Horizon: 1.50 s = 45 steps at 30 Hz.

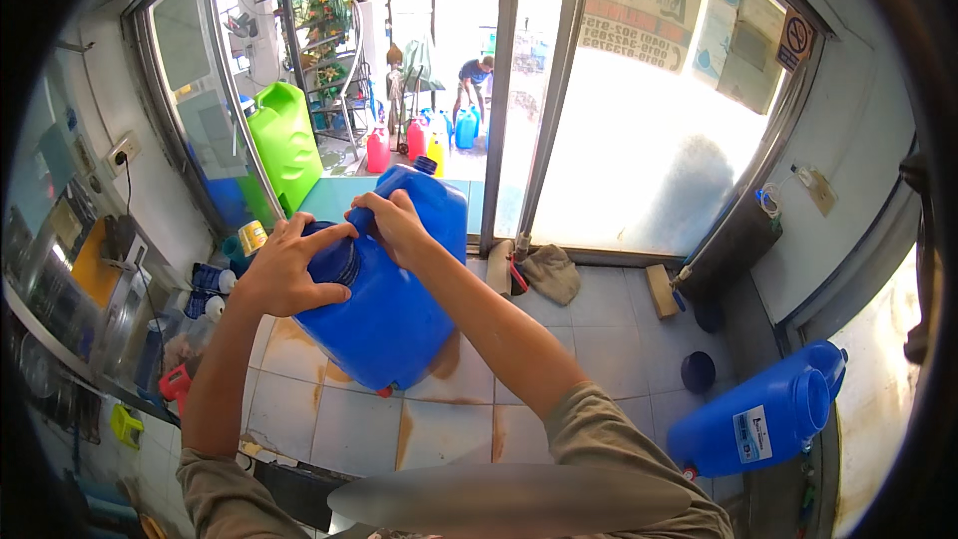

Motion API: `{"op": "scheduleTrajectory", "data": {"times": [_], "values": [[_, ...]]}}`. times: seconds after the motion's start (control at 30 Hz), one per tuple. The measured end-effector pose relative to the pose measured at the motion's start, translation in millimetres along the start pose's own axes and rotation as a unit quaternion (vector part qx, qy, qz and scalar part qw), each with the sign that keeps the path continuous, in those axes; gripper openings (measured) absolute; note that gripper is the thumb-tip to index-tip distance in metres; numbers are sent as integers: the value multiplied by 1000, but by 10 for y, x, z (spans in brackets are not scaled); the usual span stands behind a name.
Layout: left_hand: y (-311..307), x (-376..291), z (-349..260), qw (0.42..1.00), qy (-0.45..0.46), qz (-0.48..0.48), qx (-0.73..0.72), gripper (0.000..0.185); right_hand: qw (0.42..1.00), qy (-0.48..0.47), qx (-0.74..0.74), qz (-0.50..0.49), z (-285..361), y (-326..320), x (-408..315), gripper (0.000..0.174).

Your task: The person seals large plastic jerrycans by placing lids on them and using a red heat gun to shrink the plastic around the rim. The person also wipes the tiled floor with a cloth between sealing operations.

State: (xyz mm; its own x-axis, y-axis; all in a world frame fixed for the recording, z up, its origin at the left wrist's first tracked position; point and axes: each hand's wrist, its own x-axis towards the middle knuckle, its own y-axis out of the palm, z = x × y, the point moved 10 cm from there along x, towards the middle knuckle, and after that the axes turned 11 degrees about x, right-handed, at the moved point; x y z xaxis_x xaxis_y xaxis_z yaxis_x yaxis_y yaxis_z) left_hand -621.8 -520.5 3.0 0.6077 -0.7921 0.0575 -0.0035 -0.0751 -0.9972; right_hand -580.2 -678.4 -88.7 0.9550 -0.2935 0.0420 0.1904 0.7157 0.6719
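Observation:
A blue plastic water jug stands on a tiled counter before me, with a small red part low on its near side. My left hand spreads its fingers and thumb around the dark blue screw cap at the jug's left. On the jug's moulded handle my right hand is closed. A smaller dark cap sits on the jug's far end.
A second blue jug with a label and an uncovered mouth is at the lower right, near a loose dark cap. A green jug stands by the sliding door. A grey cloth lies by its track. Outside, a person bends over jugs.

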Motion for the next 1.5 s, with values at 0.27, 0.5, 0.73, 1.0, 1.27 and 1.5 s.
{"op": "scheduleTrajectory", "data": {"times": [0.27,0.5,0.73,1.0,1.27,1.5], "values": [[-42,-100,-199,993,32,-99,61,85,950,-15,-306,64,738,-98,-578,73],[69,107,67,994,53,-61,-77,95,589,-286,-744,-131,2802,-939,-3975,66],[-104,-43,-144,963,22,-260,75,109,283,-98,-565,-769,4884,-2980,-7144,94],[18,-647,-1725,908,284,-250,-180,89,687,-244,-361,-582,4207,-3464,-6486,78],[709,-580,-3635,804,397,-68,-438,128,848,-154,-378,-339,2986,-2220,-4306,70],[862,259,-3701,821,354,-167,-416,137,525,-315,-662,-433,3743,-3617,-3642,42]]}}
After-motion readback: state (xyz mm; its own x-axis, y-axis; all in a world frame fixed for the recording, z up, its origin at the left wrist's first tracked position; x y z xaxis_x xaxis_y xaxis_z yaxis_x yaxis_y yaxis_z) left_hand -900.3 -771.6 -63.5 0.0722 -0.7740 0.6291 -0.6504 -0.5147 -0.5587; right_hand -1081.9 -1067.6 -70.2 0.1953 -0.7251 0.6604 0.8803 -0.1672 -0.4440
